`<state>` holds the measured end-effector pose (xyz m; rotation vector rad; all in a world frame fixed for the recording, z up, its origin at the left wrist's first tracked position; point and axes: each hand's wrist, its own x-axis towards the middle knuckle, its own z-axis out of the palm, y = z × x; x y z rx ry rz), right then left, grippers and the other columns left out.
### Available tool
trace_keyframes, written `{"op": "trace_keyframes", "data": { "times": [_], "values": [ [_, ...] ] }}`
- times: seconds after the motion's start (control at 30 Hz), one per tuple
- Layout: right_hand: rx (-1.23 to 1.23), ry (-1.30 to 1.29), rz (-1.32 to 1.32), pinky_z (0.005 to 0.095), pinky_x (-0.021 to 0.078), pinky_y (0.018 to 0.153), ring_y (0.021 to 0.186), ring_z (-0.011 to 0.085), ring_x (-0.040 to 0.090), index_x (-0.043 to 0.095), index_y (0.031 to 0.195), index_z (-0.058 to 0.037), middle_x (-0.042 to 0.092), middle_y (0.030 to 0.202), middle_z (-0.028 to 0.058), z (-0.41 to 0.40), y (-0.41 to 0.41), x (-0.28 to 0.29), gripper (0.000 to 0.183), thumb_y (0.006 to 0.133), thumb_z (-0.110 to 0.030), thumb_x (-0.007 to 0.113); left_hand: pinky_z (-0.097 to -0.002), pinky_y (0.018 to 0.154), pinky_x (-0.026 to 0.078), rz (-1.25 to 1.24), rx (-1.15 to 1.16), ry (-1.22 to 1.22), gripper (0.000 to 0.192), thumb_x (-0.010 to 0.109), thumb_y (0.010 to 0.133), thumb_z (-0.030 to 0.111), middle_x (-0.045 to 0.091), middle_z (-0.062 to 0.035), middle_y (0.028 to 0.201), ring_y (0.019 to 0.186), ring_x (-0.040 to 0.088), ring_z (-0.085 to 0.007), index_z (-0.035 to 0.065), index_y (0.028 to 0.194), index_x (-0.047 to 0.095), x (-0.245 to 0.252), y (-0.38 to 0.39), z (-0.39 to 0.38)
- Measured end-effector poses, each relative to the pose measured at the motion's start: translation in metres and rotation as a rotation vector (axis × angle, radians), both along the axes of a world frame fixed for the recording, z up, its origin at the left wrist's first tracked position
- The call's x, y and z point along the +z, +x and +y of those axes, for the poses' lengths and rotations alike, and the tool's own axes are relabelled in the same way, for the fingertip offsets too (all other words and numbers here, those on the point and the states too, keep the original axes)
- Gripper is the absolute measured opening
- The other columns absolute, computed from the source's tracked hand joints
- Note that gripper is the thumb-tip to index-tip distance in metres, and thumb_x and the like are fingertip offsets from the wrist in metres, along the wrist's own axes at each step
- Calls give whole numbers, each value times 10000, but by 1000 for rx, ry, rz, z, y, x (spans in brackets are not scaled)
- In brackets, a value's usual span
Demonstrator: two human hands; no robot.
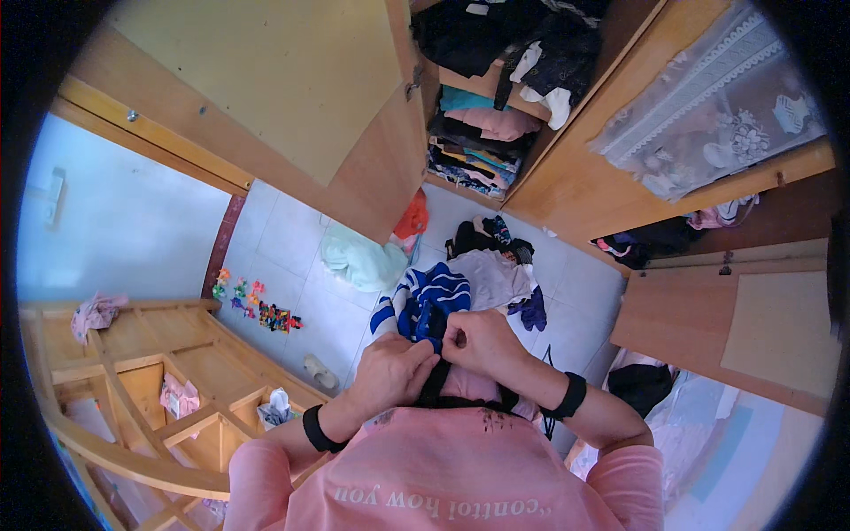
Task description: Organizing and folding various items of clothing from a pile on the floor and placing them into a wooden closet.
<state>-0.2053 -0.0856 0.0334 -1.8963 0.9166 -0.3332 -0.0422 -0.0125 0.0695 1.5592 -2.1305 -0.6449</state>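
Close in front of my body I hold a blue garment with white stripes (435, 289), which hangs bunched toward the floor. My left hand (395, 365) pinches its near edge between thumb and fingers. On the other side, my right hand (479, 342) is curled with the fingertips closed on the same edge. Beyond the garment, a pale grey cloth (495, 275) lies on a heap of dark clothes (471, 237) on the tiled floor. A purple piece of clothing (530, 309) sticks out at the right of that heap.
An open wardrobe holds folded clothes (478, 159) and a pile of black garments (458, 36). Its wooden door (372, 172) juts in at the left. A mint-green cloth (362, 259), small colourful toys (275, 317) and a slipper (320, 372) lie on the floor. A wooden ladder-like frame (146, 438) stands lower left.
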Motion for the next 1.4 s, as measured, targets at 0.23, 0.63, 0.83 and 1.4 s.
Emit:
{"op": "trace_keyframes", "data": {
  "times": [0.23, 0.63, 0.83, 1.4],
  "values": [
    [345, 692, -204, 245, 462, 711, 768, 103, 585, 602, 864, -23, 627, 801, 46, -29, -23, -15, 190, 884, -176, 492, -356, 529, 422, 188, -129, 52, 116, 647, 700, 147, 502, -81, 554, 533, 525, -256, 92, 708, 545, 4, 5, 11],
    [331, 155, 101, 321, 469, 676, 756, 232, 600, 575, 980, -75, 609, 794, 90, -31, 2, -25, 192, 801, -144, 562, -342, 502, 437, 144, -8, 181, 162, 684, 682, 170, 545, -79, 586, 536, 552, -250, 91, 739, 555, 13, 12, 16],
    [96, -227, -185, 326, 461, 626, 700, 232, 595, 561, 923, -73, 597, 770, 93, -24, 19, -44, 150, 776, -58, 535, -304, 506, 444, 198, 128, 349, 197, 683, 693, 144, 538, -72, 595, 549, 564, -236, 84, 810, 536, 14, 10, 14],
    [334, 729, -601, 273, 410, 838, 904, 130, 524, 423, 1258, -83, 579, 1027, 42, -15, 2, -21, 479, 836, -242, 582, -245, 648, 431, 483, 607, 347, 160, 665, 732, 88, 566, -28, 774, 717, 518, -94, 29, 814, 542, 1, 10, 8]
  ]
}}
